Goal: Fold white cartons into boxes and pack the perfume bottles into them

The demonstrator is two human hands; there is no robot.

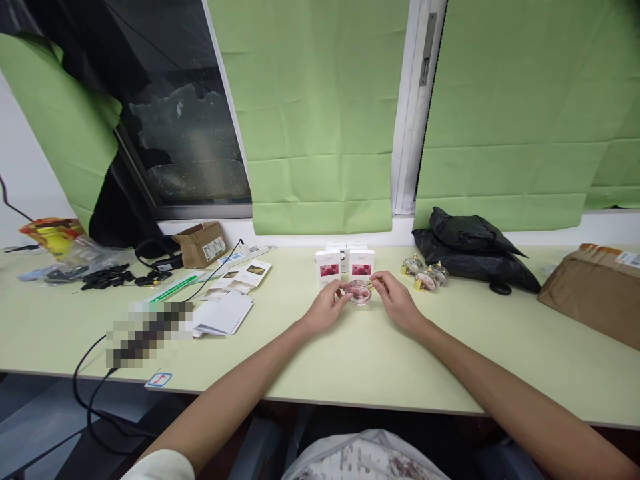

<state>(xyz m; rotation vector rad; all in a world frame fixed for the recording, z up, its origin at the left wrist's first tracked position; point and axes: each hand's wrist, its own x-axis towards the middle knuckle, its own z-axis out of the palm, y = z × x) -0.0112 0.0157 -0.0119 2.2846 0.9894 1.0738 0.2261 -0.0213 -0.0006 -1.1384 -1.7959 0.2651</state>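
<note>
My left hand (326, 307) grips the left side of a round clear ornament (359, 293) with a pink pattern inside. At the ornament's right side, my right hand (393, 298) has its fingers pinched on a small gold-coloured part. Both hands hold it just above the table, in front of two small white boxes, the left box (328, 265) and the right box (361, 264), each with a pink picture. More white boxes show partly behind these. To the right of my hands lie several similar round clear ornaments (426, 279) with gold caps.
White folded cards (225, 312) lie left on the pale table (320, 370), near a blurred dark item with cables. Farther back are an open cardboard box (201, 245) and black small parts (117, 277). Black plastic bags (470, 257) and a large brown carton (595, 293) stand right.
</note>
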